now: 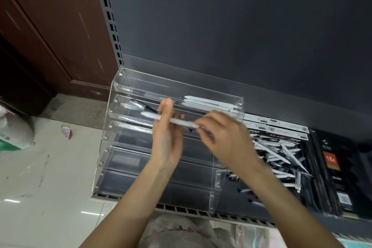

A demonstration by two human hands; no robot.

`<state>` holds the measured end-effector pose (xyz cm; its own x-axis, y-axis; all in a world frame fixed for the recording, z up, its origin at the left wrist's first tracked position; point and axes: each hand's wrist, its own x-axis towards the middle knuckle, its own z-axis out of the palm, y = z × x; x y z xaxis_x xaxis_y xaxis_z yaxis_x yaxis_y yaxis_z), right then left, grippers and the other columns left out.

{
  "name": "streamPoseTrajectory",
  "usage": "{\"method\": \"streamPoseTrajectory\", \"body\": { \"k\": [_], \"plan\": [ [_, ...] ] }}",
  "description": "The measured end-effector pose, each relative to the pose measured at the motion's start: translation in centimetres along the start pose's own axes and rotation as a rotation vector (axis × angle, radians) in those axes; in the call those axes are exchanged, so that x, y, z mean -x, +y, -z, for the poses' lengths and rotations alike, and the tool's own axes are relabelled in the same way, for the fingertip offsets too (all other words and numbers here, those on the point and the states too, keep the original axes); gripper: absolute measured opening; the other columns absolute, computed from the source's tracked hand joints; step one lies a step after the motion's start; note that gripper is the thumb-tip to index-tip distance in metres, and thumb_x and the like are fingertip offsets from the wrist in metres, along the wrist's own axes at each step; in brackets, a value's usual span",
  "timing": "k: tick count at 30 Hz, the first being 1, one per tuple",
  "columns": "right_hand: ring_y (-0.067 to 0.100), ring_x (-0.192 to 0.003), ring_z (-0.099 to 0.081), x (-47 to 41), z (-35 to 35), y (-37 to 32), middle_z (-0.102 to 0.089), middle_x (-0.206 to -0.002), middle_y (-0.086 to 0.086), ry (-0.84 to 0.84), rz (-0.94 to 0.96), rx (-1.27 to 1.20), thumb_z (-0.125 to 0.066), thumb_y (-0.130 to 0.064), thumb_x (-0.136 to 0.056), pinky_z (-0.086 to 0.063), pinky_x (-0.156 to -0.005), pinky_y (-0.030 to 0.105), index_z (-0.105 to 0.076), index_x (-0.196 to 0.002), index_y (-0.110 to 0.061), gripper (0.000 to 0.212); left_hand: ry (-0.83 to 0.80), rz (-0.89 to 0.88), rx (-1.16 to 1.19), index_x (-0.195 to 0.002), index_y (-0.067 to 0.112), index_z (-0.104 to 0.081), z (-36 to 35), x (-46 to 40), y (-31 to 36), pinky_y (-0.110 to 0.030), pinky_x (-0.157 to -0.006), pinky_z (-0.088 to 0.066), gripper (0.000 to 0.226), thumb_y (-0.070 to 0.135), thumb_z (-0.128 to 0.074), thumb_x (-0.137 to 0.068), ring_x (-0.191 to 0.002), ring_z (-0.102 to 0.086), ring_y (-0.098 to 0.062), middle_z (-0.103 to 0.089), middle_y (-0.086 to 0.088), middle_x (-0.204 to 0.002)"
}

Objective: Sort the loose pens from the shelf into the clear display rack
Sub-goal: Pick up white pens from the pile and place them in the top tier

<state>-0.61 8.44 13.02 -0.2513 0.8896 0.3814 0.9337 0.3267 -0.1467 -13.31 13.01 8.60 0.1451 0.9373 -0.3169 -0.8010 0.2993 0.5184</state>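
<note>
A white pen (177,121) lies level in front of the clear display rack (112,147). My left hand (167,139) holds it near its left half, thumb pointing up. My right hand (223,139), blurred, pinches its right end. The rack is stepped, with several tiers. An upper tier holds white pens (211,102) at the right, and the one below holds a black pen (147,106) and a clear wrapper at the left. Lower tiers look bare. A pile of loose white and black pens (281,155) lies on the shelf to the right of the rack.
Pen boxes (275,125) stand behind the pile. Black notebook packs (338,169) lean at the far right. The dark shelf edge (201,211) runs below the rack. A bag (12,133) and a scrap of paper (67,132) lie on the tiled floor at the left.
</note>
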Motion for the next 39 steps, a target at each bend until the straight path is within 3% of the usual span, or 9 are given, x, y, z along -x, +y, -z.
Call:
{"method": "streamPoseTrajectory", "body": {
  "k": [4,9,19,25,29,31,33,36,39],
  "plan": [
    [0.022,-0.064,-0.064,-0.5,3.1,5.6,-0.068,-0.083,-0.003,0.088,-0.148,0.165,-0.07,-0.017,-0.084,-0.041,-0.056,0.021,-0.072,-0.089,-0.018,0.005,0.057,-0.031,0.119,-0.097,0.019,-0.055,0.5,0.0,0.1,-0.024,-0.07,-0.041,0.03,0.048,-0.051,-0.09,-0.061,-0.034,-0.01,-0.031,0.006,-0.064],
    [0.024,-0.064,-0.061,-2.0,0.7,8.7,-0.067,-0.075,-0.002,0.016,-0.1,0.316,-0.076,-0.013,-0.076,-0.045,-0.063,0.029,-0.071,-0.078,-0.017,0.006,0.079,0.014,0.189,-0.098,0.013,-0.055,1.0,-0.1,0.1,-0.024,-0.069,-0.041,0.033,0.033,-0.028,-0.103,-0.059,-0.034,-0.01,-0.032,0.005,-0.064],
    [0.02,-0.05,-0.051,-3.4,0.0,9.1,-0.051,-0.052,-0.003,-0.196,-0.014,0.571,-0.08,0.0,-0.054,-0.031,-0.062,0.028,-0.058,-0.06,-0.018,0.029,0.051,-0.023,0.158,-0.104,0.013,-0.059,1.4,0.0,0.6,-0.02,-0.067,-0.047,0.032,0.028,-0.031,-0.103,-0.061,-0.046,-0.006,-0.044,0.006,-0.068],
    [0.017,-0.048,-0.051,-4.0,0.0,9.0,-0.049,-0.049,-0.006,-0.288,0.033,0.629,-0.084,-0.004,-0.048,-0.035,-0.056,0.025,-0.057,-0.057,-0.021,0.033,0.044,-0.007,0.12,-0.106,0.016,-0.06,1.1,0.2,0.5,-0.019,-0.066,-0.046,0.032,0.03,-0.031,-0.103,-0.06,-0.045,-0.005,-0.046,0.008,-0.067],
    [0.018,-0.051,-0.051,-3.7,0.3,9.0,-0.052,-0.05,-0.005,-0.24,0.024,0.632,-0.084,0.0,-0.046,-0.036,-0.055,0.023,-0.06,-0.054,-0.019,0.032,0.038,-0.001,0.099,-0.107,0.016,-0.06,1.0,0.4,0.4,-0.02,-0.067,-0.045,0.032,0.031,-0.032,-0.103,-0.063,-0.045,-0.005,-0.047,0.008,-0.068],
    [0.02,-0.056,-0.055,-3.5,0.6,8.4,-0.057,-0.057,-0.004,-0.12,0.007,0.532,-0.083,-0.005,-0.057,-0.041,-0.057,0.025,-0.064,-0.062,-0.018,0.024,0.047,-0.007,0.059,-0.109,0.017,-0.061,1.0,0.5,0.6,-0.02,-0.068,-0.045,0.032,0.031,-0.032,-0.103,-0.065,-0.047,-0.006,-0.05,0.008,-0.07],
    [0.018,-0.067,-0.061,-3.3,1.5,6.0,-0.065,-0.07,-0.005,-0.034,-0.049,0.208,-0.073,-0.021,-0.078,-0.047,-0.06,0.027,-0.069,-0.076,-0.02,0.004,0.064,-0.023,0.013,-0.112,0.019,-0.061,1.0,0.6,0.7,-0.021,-0.071,-0.045,0.032,0.033,-0.033,-0.102,-0.068,-0.049,-0.005,-0.052,0.008,-0.072],
    [0.008,-0.084,-0.065,-3.7,2.2,0.0,-0.07,-0.092,-0.012,-0.182,-0.135,-0.29,-0.057,-0.049,-0.085,-0.052,-0.069,0.029,-0.067,-0.101,-0.026,0.029,0.093,-0.059,-0.06,-0.11,0.024,-0.061,0.6,0.7,1.1,-0.023,-0.074,-0.044,0.033,0.038,-0.033,-0.101,-0.07,-0.05,-0.006,-0.054,0.01,-0.074],
    [0.007,-0.086,-0.067,-4.2,0.7,-3.1,-0.071,-0.093,-0.013,-0.219,-0.088,-0.349,-0.069,-0.036,-0.082,-0.055,-0.072,0.035,-0.066,-0.103,-0.026,0.023,0.089,-0.084,-0.07,-0.103,0.028,-0.063,-0.2,0.7,1.9,-0.032,-0.081,-0.044,0.033,0.042,-0.034,-0.1,-0.079,-0.05,-0.012,-0.057,0.01,-0.077]
  ]
}}
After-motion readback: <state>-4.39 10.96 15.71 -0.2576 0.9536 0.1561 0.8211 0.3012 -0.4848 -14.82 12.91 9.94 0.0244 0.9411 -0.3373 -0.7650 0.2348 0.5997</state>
